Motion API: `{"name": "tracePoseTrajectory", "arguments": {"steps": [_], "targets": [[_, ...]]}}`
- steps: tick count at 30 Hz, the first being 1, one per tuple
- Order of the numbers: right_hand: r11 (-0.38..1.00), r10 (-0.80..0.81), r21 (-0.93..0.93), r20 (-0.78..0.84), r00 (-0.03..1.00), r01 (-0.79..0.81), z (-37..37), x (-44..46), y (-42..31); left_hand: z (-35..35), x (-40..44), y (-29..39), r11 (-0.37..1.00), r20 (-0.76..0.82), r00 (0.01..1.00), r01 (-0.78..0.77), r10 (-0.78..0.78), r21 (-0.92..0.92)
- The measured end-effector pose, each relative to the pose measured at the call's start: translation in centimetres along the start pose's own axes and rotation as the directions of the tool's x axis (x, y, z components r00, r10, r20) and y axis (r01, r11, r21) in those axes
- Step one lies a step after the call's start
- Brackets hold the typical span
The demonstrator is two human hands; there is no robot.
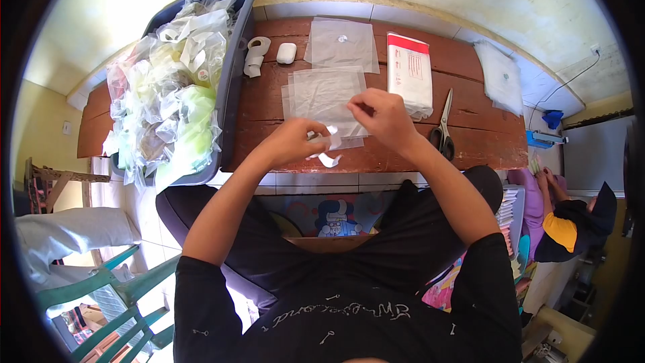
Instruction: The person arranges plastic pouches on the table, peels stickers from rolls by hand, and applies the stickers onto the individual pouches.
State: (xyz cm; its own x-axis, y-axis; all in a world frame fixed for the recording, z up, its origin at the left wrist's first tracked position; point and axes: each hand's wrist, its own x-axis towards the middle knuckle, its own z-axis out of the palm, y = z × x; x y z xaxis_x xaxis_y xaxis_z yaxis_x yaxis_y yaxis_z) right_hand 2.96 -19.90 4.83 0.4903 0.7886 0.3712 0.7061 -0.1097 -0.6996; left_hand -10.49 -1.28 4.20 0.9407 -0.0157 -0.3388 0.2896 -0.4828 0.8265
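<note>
- Left hand (295, 141): above the near edge of the table; fingers curled, gripping a white paper strip (328, 160); the strip curls at the fingertips, its loose end hanging towards the person.
- Right hand (388, 115): raised beside the near bags; thumb and fingertips brought together; whether something small sits between them, I cannot tell at this size.
- Near bags (326, 87), clear plastic: lying flat and overlapped on the table, between and beyond the two hands.
- Far bags (342, 54), clear plastic: a flat pile behind the near ones; a small round white mark on top.
- Table (480, 138): red-brown planks, set along a pale wall.
- Tub (235, 74), grey-blue: on the left of the table; heaped above its rim with filled bags (168, 87), some yellowish, some green.
- White roll (252, 66): just beside the tub, with a length unwound; a small white case (286, 53) to its right.
- Packet (409, 70), white with a red band: to the right of the bags, beyond the right hand.
- Scissors (444, 123), dark-handled: right of the right forearm; blades pointing away from the person.
- Plastic stack (500, 81), whitish: at the far right corner.
- Second person (571, 225): seated low at the right, in dark and yellow clothing.
</note>
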Motion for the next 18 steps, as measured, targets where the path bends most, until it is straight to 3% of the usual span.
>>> {"name": "tracePoseTrajectory", "arguments": {"steps": [1,5,11,13,18], "targets": [[1.0,-0.012,-0.023,-0.055,0.998,0.01,0.2,0.3,0.9,-0.1,-0.1,0.1,0.993,0.065,0.998,-0.015,0.008,0.115],[0.987,-0.126,-0.126,-0.178,0.976,0.104,1.8,1.2,4.3,0.9,0.6,-1.9,0.972,0.086,0.993,-0.096,0.079,0.215],[0.889,-0.299,-0.388,-0.092,0.95,0.242,5.2,1.3,8.4,1.6,1.2,-2.6,0.973,0.102,0.995,-0.016,-0.009,0.232],[0.869,-0.315,-0.42,-0.061,0.947,0.262,5.7,1.5,9.0,2.0,1.5,-2.6,0.917,0.086,0.994,0.029,-0.069,0.398],[0.818,-0.368,-0.483,-0.025,0.929,0.311,6.2,2.1,8.9,3.0,1.5,-2.6,0.856,0.064,0.993,0.047,-0.094,0.515]]}}
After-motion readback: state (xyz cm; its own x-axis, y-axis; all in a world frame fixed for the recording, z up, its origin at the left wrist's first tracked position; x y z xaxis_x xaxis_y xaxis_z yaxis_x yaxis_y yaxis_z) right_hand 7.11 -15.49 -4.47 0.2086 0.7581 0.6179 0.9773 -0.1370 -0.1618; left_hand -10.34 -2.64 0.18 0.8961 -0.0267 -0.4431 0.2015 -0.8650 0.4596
